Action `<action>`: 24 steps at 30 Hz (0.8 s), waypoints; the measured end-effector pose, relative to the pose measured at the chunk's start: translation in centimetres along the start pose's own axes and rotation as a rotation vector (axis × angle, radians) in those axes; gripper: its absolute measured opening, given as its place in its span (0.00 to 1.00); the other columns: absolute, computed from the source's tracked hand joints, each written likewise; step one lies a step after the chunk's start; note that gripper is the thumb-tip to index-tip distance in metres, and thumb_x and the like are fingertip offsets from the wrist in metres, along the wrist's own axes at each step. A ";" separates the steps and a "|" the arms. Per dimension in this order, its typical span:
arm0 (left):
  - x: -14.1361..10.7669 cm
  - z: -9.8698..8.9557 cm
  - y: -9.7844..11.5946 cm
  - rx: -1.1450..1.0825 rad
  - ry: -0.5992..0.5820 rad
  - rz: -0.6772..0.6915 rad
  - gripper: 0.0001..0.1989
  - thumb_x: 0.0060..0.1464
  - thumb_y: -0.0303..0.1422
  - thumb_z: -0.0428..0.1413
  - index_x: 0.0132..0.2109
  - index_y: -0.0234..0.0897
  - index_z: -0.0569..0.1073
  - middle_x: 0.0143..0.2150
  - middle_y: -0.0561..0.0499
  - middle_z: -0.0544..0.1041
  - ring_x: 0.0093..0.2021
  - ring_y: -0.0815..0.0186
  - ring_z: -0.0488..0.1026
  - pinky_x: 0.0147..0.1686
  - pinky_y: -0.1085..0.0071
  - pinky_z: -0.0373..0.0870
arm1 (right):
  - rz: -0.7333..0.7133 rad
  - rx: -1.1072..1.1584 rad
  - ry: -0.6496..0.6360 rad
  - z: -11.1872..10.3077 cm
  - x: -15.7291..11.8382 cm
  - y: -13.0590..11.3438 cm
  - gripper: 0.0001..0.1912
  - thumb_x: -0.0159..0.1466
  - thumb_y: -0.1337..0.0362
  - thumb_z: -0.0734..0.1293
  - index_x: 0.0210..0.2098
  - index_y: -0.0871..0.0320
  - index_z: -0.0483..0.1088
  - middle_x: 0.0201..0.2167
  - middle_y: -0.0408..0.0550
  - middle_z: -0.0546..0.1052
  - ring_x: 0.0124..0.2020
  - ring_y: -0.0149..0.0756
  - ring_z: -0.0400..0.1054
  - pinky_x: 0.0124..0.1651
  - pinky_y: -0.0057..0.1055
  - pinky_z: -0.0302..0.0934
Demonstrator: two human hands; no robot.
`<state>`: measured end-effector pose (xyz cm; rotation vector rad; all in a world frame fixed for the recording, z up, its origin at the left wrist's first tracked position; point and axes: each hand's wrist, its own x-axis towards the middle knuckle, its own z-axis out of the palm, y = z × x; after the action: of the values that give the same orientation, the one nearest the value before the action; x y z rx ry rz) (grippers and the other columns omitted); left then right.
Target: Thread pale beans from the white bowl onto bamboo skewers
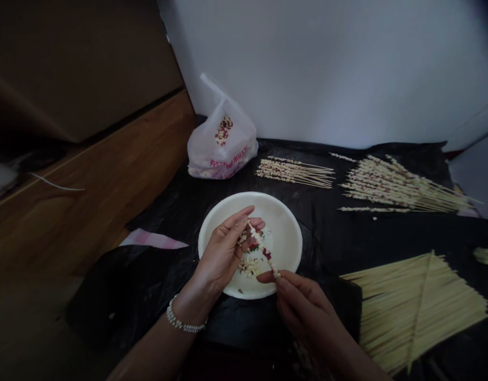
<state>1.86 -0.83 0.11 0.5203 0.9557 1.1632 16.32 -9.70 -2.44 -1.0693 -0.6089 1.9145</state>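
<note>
A thin skewer, threaded with small whitish pieces and a few dark red ones, slants over a white bowl. My right hand pinches its lower end between thumb and fingers. Thumb and forefinger of my left hand close at the upper tip, and a few loose pale pieces lie in that cupped palm. What exactly the left fingertips grip is too small to make out. Below the hands, loose whitish and red pieces are scattered on the bowl's bottom. A beaded bracelet circles my left wrist.
Behind the bowl stands a white plastic bag of similar pieces. Filled skewers lie in a small pile and a larger pile. Bare sticks cover the right front. Black plastic sheeting lies underneath; a pale wall rises behind.
</note>
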 end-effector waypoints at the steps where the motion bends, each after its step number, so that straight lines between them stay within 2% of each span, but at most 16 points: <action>1: 0.0 0.0 0.0 0.003 -0.001 0.003 0.17 0.52 0.32 0.63 0.50 0.36 0.78 0.36 0.48 0.81 0.39 0.68 0.77 0.38 0.76 0.73 | 0.000 0.002 -0.001 0.0 0.0 0.0 0.19 0.63 0.50 0.68 0.40 0.60 0.77 0.12 0.29 0.49 0.15 0.23 0.37 0.18 0.25 0.29; 9: -0.2 0.1 -0.1 0.064 -0.017 0.016 0.15 0.54 0.32 0.61 0.49 0.36 0.78 0.35 0.47 0.81 0.38 0.68 0.76 0.37 0.76 0.71 | -0.002 -0.007 -0.012 -0.1 -0.2 0.2 0.18 0.64 0.50 0.66 0.41 0.58 0.77 0.11 0.30 0.49 0.14 0.23 0.36 0.17 0.25 0.29; 11: -0.2 0.2 0.0 0.052 -0.018 -0.023 0.14 0.55 0.32 0.60 0.50 0.35 0.78 0.35 0.47 0.81 0.38 0.67 0.77 0.36 0.76 0.72 | -0.010 -0.008 -0.023 -0.1 -0.2 0.1 0.17 0.65 0.51 0.66 0.40 0.58 0.77 0.11 0.30 0.49 0.14 0.23 0.36 0.17 0.25 0.29; 14: 0.0 0.1 0.3 -0.031 -0.024 -0.135 0.16 0.60 0.36 0.55 0.52 0.34 0.76 0.40 0.43 0.81 0.41 0.64 0.78 0.36 0.75 0.73 | -0.021 0.009 -0.032 -0.2 -0.1 -0.1 0.16 0.65 0.52 0.66 0.40 0.58 0.77 0.12 0.30 0.49 0.15 0.23 0.36 0.17 0.25 0.29; 17: 0.4 -0.1 0.7 -0.154 -0.037 -0.242 0.18 0.64 0.35 0.49 0.54 0.30 0.73 0.47 0.38 0.80 0.48 0.59 0.77 0.42 0.70 0.75 | -0.023 0.019 -0.038 -0.3 0.1 -0.2 0.17 0.65 0.51 0.67 0.40 0.59 0.77 0.12 0.29 0.49 0.14 0.22 0.36 0.17 0.25 0.29; 21: 0.9 -0.4 1.0 -0.224 0.022 -0.168 0.19 0.62 0.24 0.48 0.58 0.27 0.68 0.53 0.37 0.77 0.54 0.58 0.74 0.51 0.65 0.72 | -0.002 0.015 -0.036 -0.3 0.0 0.0 0.17 0.64 0.51 0.67 0.41 0.59 0.77 0.12 0.29 0.49 0.14 0.22 0.36 0.17 0.25 0.29; 24: 0.9 -0.4 1.1 -0.240 0.059 -0.086 0.20 0.62 0.26 0.47 0.60 0.26 0.66 0.54 0.35 0.76 0.55 0.56 0.73 0.55 0.61 0.70 | 0.032 -0.012 -0.026 -0.2 -0.3 0.1 0.18 0.63 0.50 0.68 0.41 0.59 0.78 0.12 0.29 0.49 0.15 0.22 0.37 0.17 0.24 0.29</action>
<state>0.98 0.39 0.40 0.2510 0.8661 1.2017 16.52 -9.98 -2.46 -1.0689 -0.6222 1.9573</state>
